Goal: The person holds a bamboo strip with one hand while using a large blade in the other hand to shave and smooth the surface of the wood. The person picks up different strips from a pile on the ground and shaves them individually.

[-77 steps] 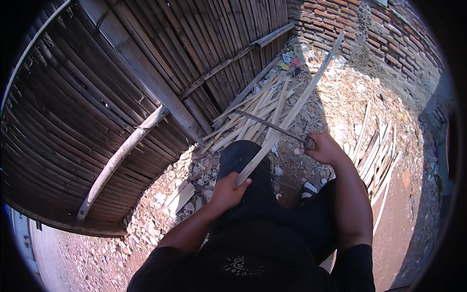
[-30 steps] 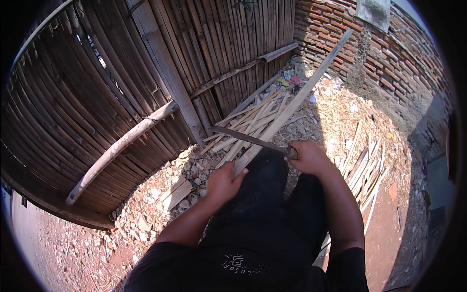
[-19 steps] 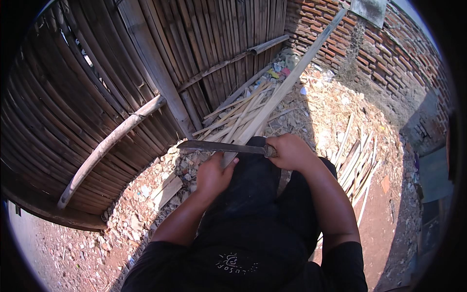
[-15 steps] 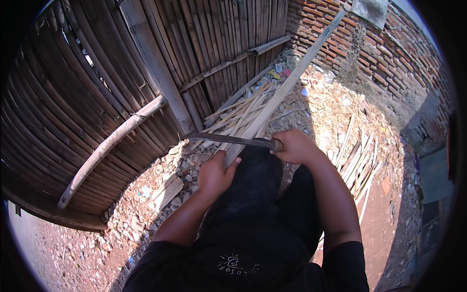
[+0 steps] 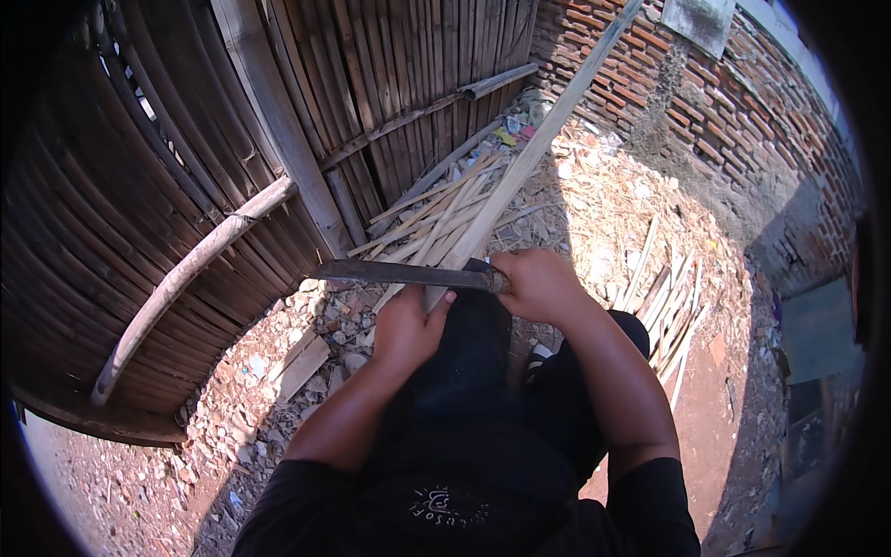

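A long, pale split-bamboo slat (image 5: 522,176) runs from my lap up toward the far brick wall. My left hand (image 5: 406,327) is closed round its near end, thumb on the right edge. Closed on the handle of a machete (image 5: 399,273), my right hand (image 5: 538,288) is just right of the slat. The dark blade lies crosswise over the slat, just beyond my left fingers, its tip pointing left. Whether the edge touches or bites into the slat cannot be told. The slat's near end is partly hidden by the blade and hand.
Loose bamboo strips (image 5: 441,218) lie on rubble beyond my hands, with another pile (image 5: 670,311) at the right. A bamboo wall (image 5: 139,213) with a curved pole (image 5: 190,269) stands at the left. The brick wall (image 5: 715,121) closes off the far right.
The machete's flat shows more broadly now, and the blade sits closer to my left hand. My right knee has swung out to the right, uncovering a shoe. The view has shifted slightly.
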A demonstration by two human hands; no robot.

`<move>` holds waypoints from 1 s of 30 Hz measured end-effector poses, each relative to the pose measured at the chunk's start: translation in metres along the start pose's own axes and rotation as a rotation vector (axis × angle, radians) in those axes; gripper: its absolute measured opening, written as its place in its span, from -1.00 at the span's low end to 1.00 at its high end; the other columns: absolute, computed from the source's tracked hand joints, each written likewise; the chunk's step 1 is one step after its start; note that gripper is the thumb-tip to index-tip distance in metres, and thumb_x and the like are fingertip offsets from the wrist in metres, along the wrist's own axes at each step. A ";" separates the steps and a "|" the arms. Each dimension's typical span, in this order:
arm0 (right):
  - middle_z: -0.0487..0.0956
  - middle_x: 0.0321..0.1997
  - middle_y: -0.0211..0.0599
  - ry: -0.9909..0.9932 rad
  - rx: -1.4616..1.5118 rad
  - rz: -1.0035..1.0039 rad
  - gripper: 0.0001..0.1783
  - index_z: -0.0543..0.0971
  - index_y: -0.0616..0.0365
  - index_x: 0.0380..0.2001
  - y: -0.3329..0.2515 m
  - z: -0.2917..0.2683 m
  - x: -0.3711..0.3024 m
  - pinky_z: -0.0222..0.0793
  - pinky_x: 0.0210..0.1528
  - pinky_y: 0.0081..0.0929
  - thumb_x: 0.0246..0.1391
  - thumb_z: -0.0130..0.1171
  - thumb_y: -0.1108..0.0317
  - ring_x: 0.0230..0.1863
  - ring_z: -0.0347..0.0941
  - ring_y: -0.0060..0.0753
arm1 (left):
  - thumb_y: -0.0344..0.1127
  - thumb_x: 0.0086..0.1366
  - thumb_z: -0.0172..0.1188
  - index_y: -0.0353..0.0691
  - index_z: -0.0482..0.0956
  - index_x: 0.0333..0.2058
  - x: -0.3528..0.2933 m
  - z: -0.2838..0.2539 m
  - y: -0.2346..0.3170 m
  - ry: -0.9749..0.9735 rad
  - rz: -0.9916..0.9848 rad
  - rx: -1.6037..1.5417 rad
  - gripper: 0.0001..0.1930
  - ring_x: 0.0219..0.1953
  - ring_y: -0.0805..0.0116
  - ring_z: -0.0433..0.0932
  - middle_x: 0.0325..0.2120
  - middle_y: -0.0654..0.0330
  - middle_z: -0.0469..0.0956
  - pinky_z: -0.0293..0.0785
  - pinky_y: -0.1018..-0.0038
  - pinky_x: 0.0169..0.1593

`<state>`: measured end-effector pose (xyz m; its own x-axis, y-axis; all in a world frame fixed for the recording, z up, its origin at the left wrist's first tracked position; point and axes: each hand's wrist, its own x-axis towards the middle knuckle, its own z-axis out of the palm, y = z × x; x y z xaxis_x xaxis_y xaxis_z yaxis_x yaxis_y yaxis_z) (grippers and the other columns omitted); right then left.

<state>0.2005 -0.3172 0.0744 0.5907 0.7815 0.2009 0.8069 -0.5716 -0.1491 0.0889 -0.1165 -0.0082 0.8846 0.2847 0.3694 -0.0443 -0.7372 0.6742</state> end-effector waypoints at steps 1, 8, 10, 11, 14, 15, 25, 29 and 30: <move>0.65 -0.37 -0.02 -0.020 -0.013 0.004 -0.62 0.63 0.08 -0.19 0.003 0.001 0.000 0.54 -0.17 0.07 -0.16 0.37 0.28 -0.24 0.63 0.18 | 0.02 0.38 0.28 -0.45 0.57 -0.05 0.000 0.003 -0.002 0.014 0.027 0.002 -0.48 -0.29 -0.32 0.66 -0.41 -0.30 0.64 0.56 -0.07 -0.21; 0.66 -0.38 -0.07 -0.040 -0.072 0.043 -0.64 0.61 0.08 -0.19 0.015 -0.001 -0.005 0.57 -0.18 0.04 -0.14 0.36 0.29 -0.25 0.65 0.12 | 0.02 0.37 0.29 -0.40 0.61 -0.07 0.008 0.013 -0.004 -0.021 0.078 0.005 -0.51 -0.25 -0.32 0.66 -0.33 -0.29 0.65 0.56 -0.05 -0.16; 0.66 -0.37 -0.08 -0.027 -0.071 0.047 -0.64 0.61 0.08 -0.20 0.013 0.001 -0.007 0.57 -0.18 0.04 -0.14 0.37 0.29 -0.25 0.65 0.11 | 0.02 0.37 0.30 -0.38 0.62 -0.05 0.008 0.017 -0.002 -0.008 0.089 -0.028 -0.51 -0.23 -0.31 0.66 -0.30 -0.29 0.66 0.56 -0.04 -0.15; 0.65 -0.37 -0.09 -0.016 -0.066 0.041 -0.62 0.61 0.09 -0.19 0.014 0.003 -0.007 0.56 -0.19 0.03 -0.16 0.38 0.30 -0.25 0.64 0.11 | 0.02 0.37 0.30 -0.37 0.62 -0.04 0.007 0.019 -0.002 -0.006 0.093 -0.043 -0.51 -0.23 -0.31 0.66 -0.29 -0.29 0.66 0.57 -0.03 -0.15; 0.65 -0.34 -0.11 -0.033 -0.065 0.055 -0.61 0.59 0.08 -0.19 0.022 0.000 -0.008 0.55 -0.20 0.03 -0.18 0.39 0.33 -0.24 0.64 0.11 | 0.01 0.37 0.29 -0.39 0.61 -0.01 0.011 0.022 -0.005 0.033 0.228 -0.019 -0.49 -0.23 -0.30 0.67 -0.29 -0.31 0.66 0.58 -0.02 -0.15; 0.66 -0.34 -0.11 -0.046 -0.068 0.063 -0.61 0.59 0.08 -0.19 0.025 -0.002 -0.010 0.55 -0.19 0.03 -0.18 0.39 0.34 -0.24 0.64 0.12 | 0.01 0.38 0.30 -0.40 0.61 -0.01 0.010 0.019 -0.001 -0.019 0.130 -0.029 -0.49 -0.24 -0.30 0.67 -0.31 -0.30 0.66 0.58 -0.02 -0.16; 0.64 -0.33 -0.09 0.072 -0.024 0.090 -0.63 0.58 0.09 -0.20 0.036 -0.009 -0.025 0.55 -0.17 0.00 -0.16 0.39 0.35 -0.22 0.63 0.12 | 0.04 0.36 0.32 -0.42 0.59 -0.05 0.006 0.013 0.007 -0.091 -0.036 -0.029 -0.47 -0.32 -0.28 0.67 -0.42 -0.26 0.65 0.57 -0.01 -0.23; 0.64 -0.34 -0.11 0.049 -0.044 0.129 -0.62 0.59 0.08 -0.19 0.036 -0.013 -0.027 0.55 -0.18 -0.01 -0.16 0.39 0.35 -0.24 0.63 0.11 | 0.03 0.35 0.34 -0.40 0.59 -0.04 0.004 0.006 0.005 -0.047 -0.022 0.085 -0.47 -0.31 -0.28 0.67 -0.37 -0.27 0.65 0.58 0.00 -0.24; 0.64 -0.34 -0.11 0.030 -0.056 0.120 -0.62 0.59 0.08 -0.19 0.033 -0.012 -0.027 0.55 -0.18 -0.01 -0.17 0.39 0.35 -0.24 0.63 0.11 | 0.03 0.34 0.34 -0.40 0.59 -0.04 0.003 0.007 0.003 -0.014 0.013 0.088 -0.48 -0.31 -0.28 0.67 -0.36 -0.26 0.65 0.58 0.00 -0.24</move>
<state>0.2110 -0.3596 0.0753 0.6820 0.6996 0.2134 0.7289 -0.6741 -0.1197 0.0949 -0.1220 -0.0091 0.8907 0.2670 0.3680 -0.0147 -0.7920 0.6103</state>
